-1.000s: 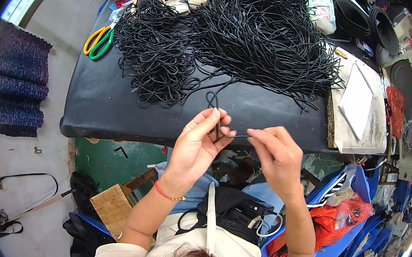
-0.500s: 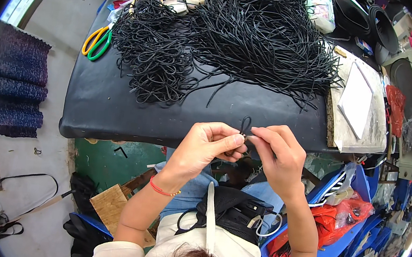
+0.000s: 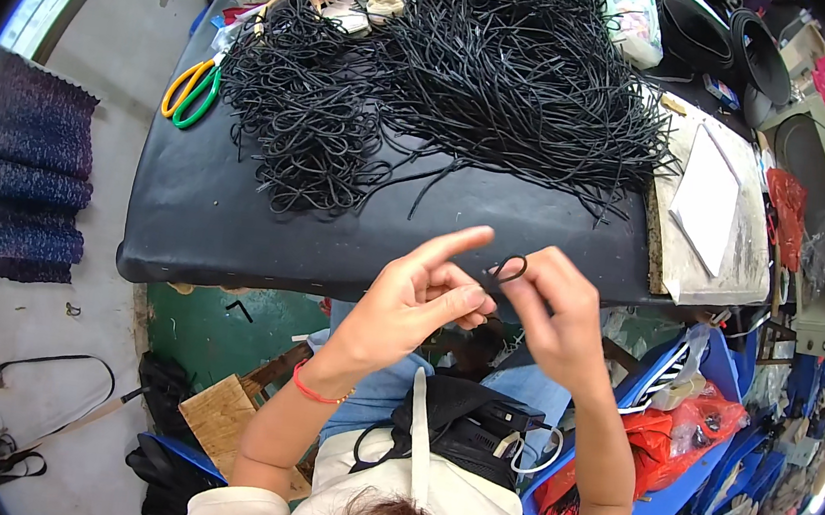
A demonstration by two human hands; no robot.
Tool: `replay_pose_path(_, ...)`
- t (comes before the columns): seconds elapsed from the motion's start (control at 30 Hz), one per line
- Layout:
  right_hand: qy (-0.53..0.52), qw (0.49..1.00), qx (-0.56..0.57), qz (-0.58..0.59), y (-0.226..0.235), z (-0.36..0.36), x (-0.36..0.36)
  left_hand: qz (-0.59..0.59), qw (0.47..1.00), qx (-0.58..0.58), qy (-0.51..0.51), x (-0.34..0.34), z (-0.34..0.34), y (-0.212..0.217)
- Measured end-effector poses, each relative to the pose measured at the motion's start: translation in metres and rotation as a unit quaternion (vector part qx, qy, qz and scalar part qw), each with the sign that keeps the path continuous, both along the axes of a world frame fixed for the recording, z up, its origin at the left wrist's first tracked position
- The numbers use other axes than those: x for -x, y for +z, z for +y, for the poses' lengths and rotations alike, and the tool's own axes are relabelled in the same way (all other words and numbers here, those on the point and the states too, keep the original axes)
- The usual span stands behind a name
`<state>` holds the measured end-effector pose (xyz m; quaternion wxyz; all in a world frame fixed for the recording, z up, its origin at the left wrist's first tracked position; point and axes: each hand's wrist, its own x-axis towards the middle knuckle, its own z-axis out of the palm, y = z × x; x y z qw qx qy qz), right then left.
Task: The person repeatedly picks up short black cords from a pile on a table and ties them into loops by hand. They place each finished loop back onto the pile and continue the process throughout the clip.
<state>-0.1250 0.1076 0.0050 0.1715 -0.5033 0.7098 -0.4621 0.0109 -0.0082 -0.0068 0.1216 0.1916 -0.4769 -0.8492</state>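
My left hand (image 3: 413,298) and my right hand (image 3: 552,317) meet over the near edge of the black table (image 3: 205,226). Between their fingertips they pinch one short black cord (image 3: 506,269) bent into a small loop. My left index finger sticks out straight. A big heap of straight black cords (image 3: 523,68) lies at the back of the table. Left of it sits a tangle of looped black cords (image 3: 302,110).
Yellow-and-green scissors (image 3: 189,88) lie at the table's left edge. A white board with papers (image 3: 710,203) rests on the right. Red bags (image 3: 685,437) and blue crates (image 3: 723,361) stand at my lower right. A wooden box (image 3: 220,413) is on the floor to my left.
Both hands drew the cord off the table toward me. The cord is now curled into a small loop between my fingertips, and my left index finger has straightened.
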Motion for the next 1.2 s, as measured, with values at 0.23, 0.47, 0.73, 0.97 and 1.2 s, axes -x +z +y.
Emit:
replay_pose_path(0.23, 0.024, 0.973, -0.008, -0.230, -0.004, 0.011, -0.020, -0.019, 0.996, 0.047, 0.071, 0.002, 0.003, -0.018)
replay_pose_path(0.47, -0.013, 0.919, -0.004, -0.395, -0.003, 0.007, -0.021, 0.005, 0.994, -0.002, 0.110, 0.002, 0.008, -0.016)
replay_pose_path(0.73, -0.143, 0.955, -0.032, -0.257, -0.008, -0.002, -0.032, -0.005, 0.979, 0.090, 0.183, 0.007, 0.026, -0.018)
replay_pose_path(0.97, -0.078, 0.960, -0.032, -0.266, -0.017, -0.001, -0.016, -0.057, 0.945, 0.309, 0.087, 0.002, 0.014, -0.007)
replay_pose_path(1.2, -0.100, 0.877, -0.023, -0.469, -0.018, -0.002, -0.014, -0.092, 0.944, 0.315, -0.018, -0.001, 0.009, 0.000)
